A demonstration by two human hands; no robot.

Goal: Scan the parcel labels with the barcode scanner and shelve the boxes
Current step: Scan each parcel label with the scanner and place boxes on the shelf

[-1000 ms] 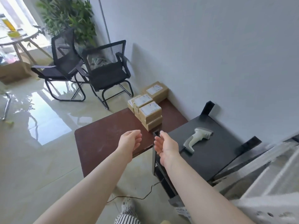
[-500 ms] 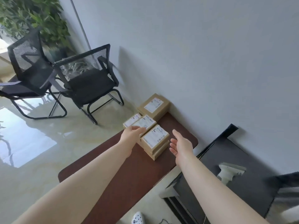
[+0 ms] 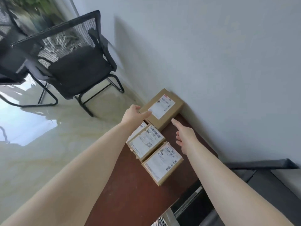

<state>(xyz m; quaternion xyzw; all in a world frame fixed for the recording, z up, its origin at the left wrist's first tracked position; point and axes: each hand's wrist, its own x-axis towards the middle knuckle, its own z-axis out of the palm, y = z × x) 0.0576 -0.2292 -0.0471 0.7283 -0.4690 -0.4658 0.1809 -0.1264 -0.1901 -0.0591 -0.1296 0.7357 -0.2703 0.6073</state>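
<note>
Several brown cardboard parcels with white labels lie on a dark brown table (image 3: 130, 193) against the wall. The far box (image 3: 169, 115) sits at the table's back corner. My left hand (image 3: 133, 115) reaches to its left edge, fingers touching its top near the label. My right hand (image 3: 184, 136) is open, fingers pointing at the box's near right side, just short of it. Two stacked piles, the middle box (image 3: 146, 143) and the near box (image 3: 162, 162), lie between my arms. The scanner is out of view.
A black mesh chair (image 3: 73, 62) stands on the glossy floor to the left, a second one behind it at the frame edge. A black shelf unit (image 3: 260, 185) stands at lower right beside the table. The grey wall runs close along the right.
I have moved closer and my view has swung left, leaving the scanner out of frame. Both hands have gone past the near stacks to the far box.
</note>
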